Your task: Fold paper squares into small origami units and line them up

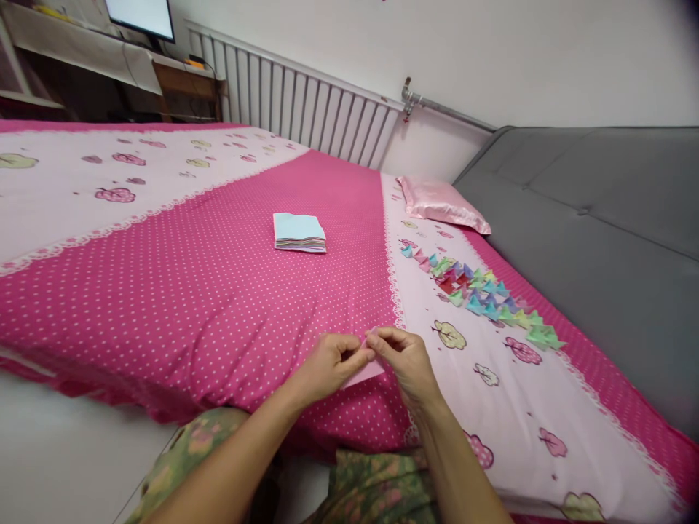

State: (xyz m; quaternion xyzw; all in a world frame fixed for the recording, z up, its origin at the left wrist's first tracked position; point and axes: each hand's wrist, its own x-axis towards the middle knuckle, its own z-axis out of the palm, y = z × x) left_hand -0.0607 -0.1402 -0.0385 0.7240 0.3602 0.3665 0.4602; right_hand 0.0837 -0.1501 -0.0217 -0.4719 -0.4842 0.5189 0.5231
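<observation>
Between both hands, just above the near edge of the bed, is a pink sheet of paper (pixel 365 374), its upper part folded to a point. My left hand (pixel 334 362) pinches it from the left, thumb and forefinger closed. From the right, my right hand (pixel 405 359) grips the paper near its tip, thumb pressed to the fingers. The fingers hide part of the folds. Farther off on the dotted pink cover lies a stack of coloured paper (pixel 298 231), light blue on top. Several folded paper boats (pixel 480 292) stand in rows to the right.
The bed's cover (pixel 229 291) is pink and white with printed trees. A pink pillow (pixel 443 204) rests by the grey headboard (pixel 595 218). Beyond the bed are a white radiator (pixel 306 98) and a desk (pixel 186 78) with a monitor (pixel 143 18).
</observation>
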